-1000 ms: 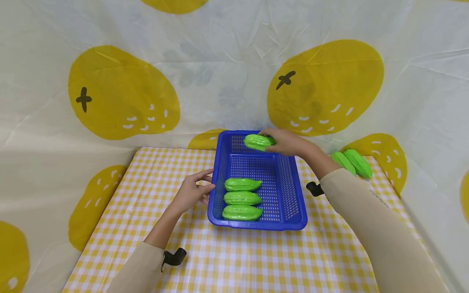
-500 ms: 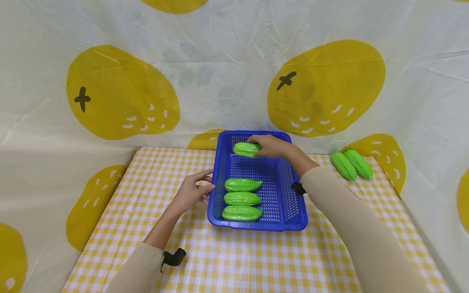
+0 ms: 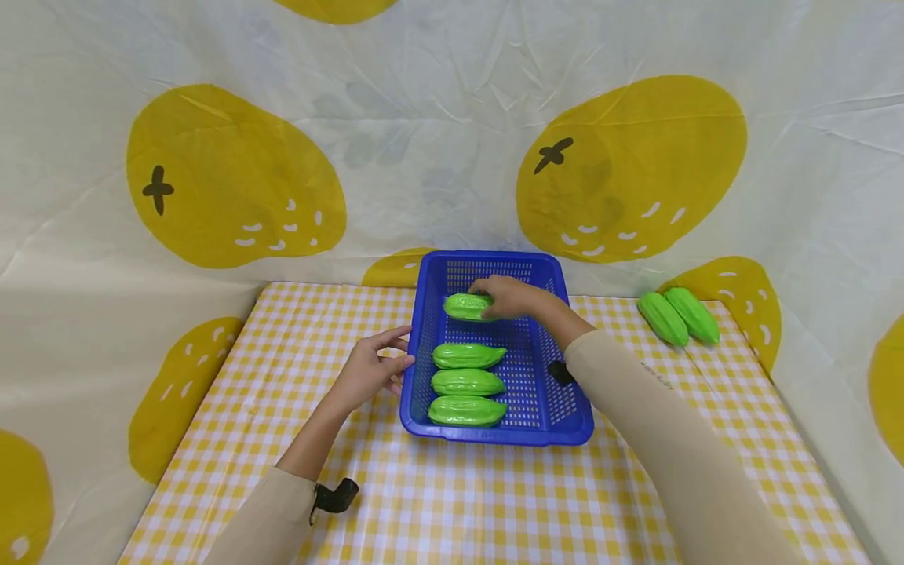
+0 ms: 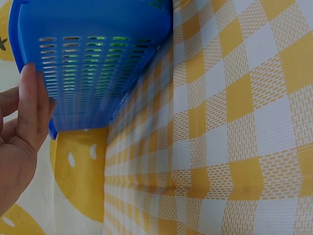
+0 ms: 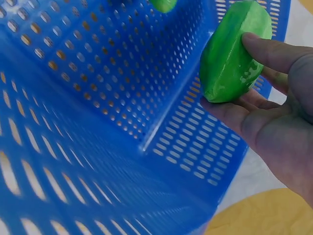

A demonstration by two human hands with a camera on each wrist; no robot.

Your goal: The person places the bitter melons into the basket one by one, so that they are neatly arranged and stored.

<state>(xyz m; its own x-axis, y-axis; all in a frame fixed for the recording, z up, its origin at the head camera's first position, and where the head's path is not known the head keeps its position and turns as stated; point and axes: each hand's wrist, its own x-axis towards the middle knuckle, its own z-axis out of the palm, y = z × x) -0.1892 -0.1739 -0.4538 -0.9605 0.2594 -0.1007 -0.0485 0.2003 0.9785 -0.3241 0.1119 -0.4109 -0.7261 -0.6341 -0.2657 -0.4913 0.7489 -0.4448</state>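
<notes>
In the head view, my right hand (image 3: 510, 298) holds a glossy, ridged green bitter melon (image 3: 464, 307) inside the far half of a blue plastic basket (image 3: 494, 434). The right wrist view shows the thumb on one side of this bitter melon (image 5: 230, 58) and fingers around its other side. Several more lie in a row, crosswise, along the basket's left and near part, the closest being a bitter melon (image 3: 468, 356) with a pointed tip. My left hand (image 3: 369, 369) has its fingers extended and spread, with fingertips against the basket's left rim (image 4: 22, 44).
Two more bitter melons (image 3: 678, 315) lie side by side at the table's back right. A yellow-and-white checked cloth (image 3: 452, 502) covers the table. Right behind the basket hangs a pale curtain (image 3: 438, 157) printed with large yellow fruit.
My right hand has carried the bitter melon from the basket's far rim, leftward and nearer, down toward the row. The left hand has stayed at the rim.
</notes>
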